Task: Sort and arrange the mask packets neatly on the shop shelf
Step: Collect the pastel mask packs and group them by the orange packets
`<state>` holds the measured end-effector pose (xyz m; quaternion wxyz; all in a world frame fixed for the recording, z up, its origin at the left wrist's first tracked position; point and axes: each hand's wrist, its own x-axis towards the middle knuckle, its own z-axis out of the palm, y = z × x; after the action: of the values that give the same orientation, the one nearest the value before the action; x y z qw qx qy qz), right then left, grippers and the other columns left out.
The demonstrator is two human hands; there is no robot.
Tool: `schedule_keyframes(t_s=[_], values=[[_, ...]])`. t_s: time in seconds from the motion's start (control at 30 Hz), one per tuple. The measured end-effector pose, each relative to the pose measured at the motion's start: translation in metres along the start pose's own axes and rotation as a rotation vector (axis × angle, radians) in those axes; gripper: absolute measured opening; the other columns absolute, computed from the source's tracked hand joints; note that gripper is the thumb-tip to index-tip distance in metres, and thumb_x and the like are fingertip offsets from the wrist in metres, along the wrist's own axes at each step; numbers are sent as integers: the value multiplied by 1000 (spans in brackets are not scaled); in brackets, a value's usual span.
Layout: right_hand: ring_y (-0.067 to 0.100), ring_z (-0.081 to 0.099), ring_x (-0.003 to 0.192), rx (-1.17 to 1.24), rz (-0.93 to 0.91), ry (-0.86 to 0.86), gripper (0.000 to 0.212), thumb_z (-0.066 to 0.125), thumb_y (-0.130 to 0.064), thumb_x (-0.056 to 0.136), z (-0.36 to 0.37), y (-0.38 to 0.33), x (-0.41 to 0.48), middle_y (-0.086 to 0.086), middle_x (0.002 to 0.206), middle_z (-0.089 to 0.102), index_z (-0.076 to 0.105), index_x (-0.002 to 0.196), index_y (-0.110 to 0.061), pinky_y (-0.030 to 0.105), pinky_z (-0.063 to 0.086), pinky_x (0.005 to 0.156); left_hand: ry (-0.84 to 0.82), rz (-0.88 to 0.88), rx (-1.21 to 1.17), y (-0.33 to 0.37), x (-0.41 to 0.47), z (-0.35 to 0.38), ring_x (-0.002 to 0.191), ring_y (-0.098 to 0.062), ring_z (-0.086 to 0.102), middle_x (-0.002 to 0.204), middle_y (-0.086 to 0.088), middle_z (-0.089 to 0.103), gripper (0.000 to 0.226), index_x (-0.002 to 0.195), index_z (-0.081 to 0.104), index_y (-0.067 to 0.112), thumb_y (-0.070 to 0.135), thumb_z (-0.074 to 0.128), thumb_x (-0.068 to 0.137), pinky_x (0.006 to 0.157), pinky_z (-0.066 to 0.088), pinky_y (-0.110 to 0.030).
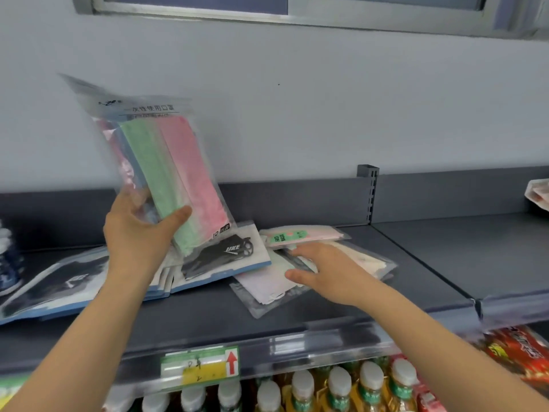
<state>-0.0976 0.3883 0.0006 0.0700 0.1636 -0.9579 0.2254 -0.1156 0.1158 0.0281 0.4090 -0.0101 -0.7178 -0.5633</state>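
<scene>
the left hand (139, 230) grips a clear packet (166, 162) by its lower end, thumb across the front and fingers curled behind, and holds it upright and tilted a little left, raised above the shelf (416, 263). inside this packet sit flat masks in bands of colour: pink at the right, green in the middle, blue and more pink at the left; printed text runs across its top.

the right hand (323, 272) lies flat with fingers straight and thumb apart, resting on a loose pile of packets near the middle of the shelf. under it is a pale packet (264, 283) holding whitish masks, its near corner pointing toward the shelf's front edge. just beyond the fingers lies a pink packet (303, 236) with a green "face mask" label.

left of the pile, a blue-edged packet (225, 257) holds a black mask and lies slanted, its far corner under the raised packet. further left, a larger blue-edged packet (59, 286), blurred, also shows dark contents and lies flat on other packets.

a green and yellow price label (200, 365) with a red arrow sits on the shelf's front rail. below, on the lower shelf, stand capped bottles (303, 388), with red wrappers (517, 352) to their right.
</scene>
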Motion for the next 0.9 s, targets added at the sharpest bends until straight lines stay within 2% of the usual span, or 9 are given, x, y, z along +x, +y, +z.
schedule_keyframes(t_s=[0.13,0.3,0.37,0.4,0.47,0.5,0.63,0.73,0.9], values=[[15,15,143,-42,-208,-36,64,56,-49,87,29,-47,37,-4,156,20,36,143,-24,35,14,115,58,-15,66,-2,3,-34,109,-17,61,119,3,64,72,127,53,18,31,85,64,94,51,-43],[24,-4,146,-272,-299,-187,76,43,-63,87,78,-86,82,-3,159,0,16,149,-29,56,2,113,110,-23,104,-2,1,-79,108,-19,62,118,2,65,67,123,56,17,30,85,64,93,51,-46],[27,7,145,-348,-235,-251,73,39,-60,90,92,-84,92,1,159,7,15,150,-26,54,9,114,133,-17,116,-2,1,-95,101,-19,65,113,4,66,49,108,60,29,29,85,65,87,54,-46],[29,21,141,-367,-203,-235,67,38,-56,93,95,-81,95,6,157,19,21,148,-21,49,21,111,149,-19,113,-3,2,-103,98,-19,67,109,5,67,44,102,61,34,28,85,65,85,55,-46],[32,48,121,-437,-174,-82,48,37,-41,98,90,-75,100,14,137,49,40,136,-13,39,40,90,178,-33,102,-4,3,-110,94,-18,67,102,8,68,43,98,60,35,27,86,64,83,56,-46],[33,54,111,-490,-181,-6,39,37,-35,98,86,-73,103,15,125,57,48,127,-12,36,42,80,195,-39,104,-4,4,-113,93,-16,67,100,9,67,44,100,60,32,26,86,64,83,56,-45],[30,57,102,-558,-159,0,38,36,-41,98,71,-69,106,11,111,62,62,105,-14,32,34,69,208,-51,108,-8,1,-117,94,-13,66,103,5,68,49,108,63,18,22,86,65,86,55,-42],[26,57,100,-688,-121,15,33,37,-41,98,66,-55,97,6,109,61,62,104,-20,31,34,67,208,-48,115,-11,-1,-122,95,-13,66,105,3,69,49,108,64,15,21,85,65,87,55,-39],[27,59,97,-619,126,105,35,35,-40,98,39,-10,79,8,110,62,60,103,-15,30,36,68,252,-49,96,-16,1,-130,92,-13,66,101,4,67,43,101,62,20,22,85,65,85,55,-39]])
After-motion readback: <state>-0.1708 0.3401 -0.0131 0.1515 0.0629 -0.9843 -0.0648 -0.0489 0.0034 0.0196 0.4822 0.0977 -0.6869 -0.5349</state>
